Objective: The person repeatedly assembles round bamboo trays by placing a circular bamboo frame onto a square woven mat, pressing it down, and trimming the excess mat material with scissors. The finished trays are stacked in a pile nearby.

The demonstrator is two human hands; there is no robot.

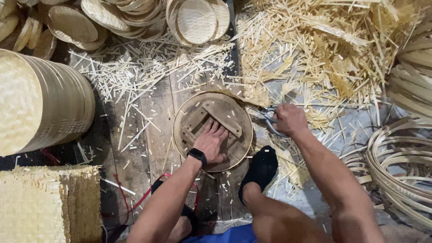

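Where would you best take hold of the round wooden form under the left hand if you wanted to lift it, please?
Probably by the diagonal wooden batten across the top of the round wooden form, coming from straight above. The disc lies flat on the plank floor, so its rim gives little purchase, while the raised bar stands proud. The left hand rests flat beside it; the right hand holds scissors at the edge.

bare plank strip left of round form, bamboo offcuts crowding right, hoops beyond
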